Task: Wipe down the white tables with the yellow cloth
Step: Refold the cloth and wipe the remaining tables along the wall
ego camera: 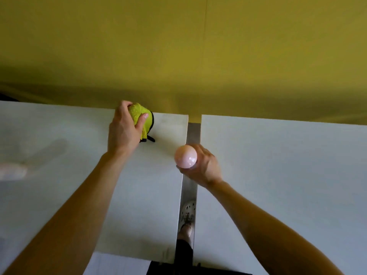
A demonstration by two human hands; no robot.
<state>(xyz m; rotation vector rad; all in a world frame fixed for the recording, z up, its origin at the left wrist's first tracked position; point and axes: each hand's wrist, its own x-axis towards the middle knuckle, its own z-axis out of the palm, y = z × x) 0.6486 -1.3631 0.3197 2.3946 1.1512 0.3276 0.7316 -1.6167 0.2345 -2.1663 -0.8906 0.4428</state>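
Note:
Two white tables stand side by side against a yellow wall: the left table (59, 185) and the right table (278, 175), with a narrow gap between them. My left hand (124, 130) grips the bunched yellow cloth (144, 121), black-edged, at the far edge of the left table near its right corner. My right hand (204, 167) holds a pale pink rounded object (185, 156) above the gap; what lies under its pink top is hidden by my fingers.
The yellow wall (178, 46) rises right behind both tables. Through the gap (188, 195) I see grey floor and my foot in a white shoe (187, 213). A blurred pale shape (12, 171) lies at the left edge of the left table.

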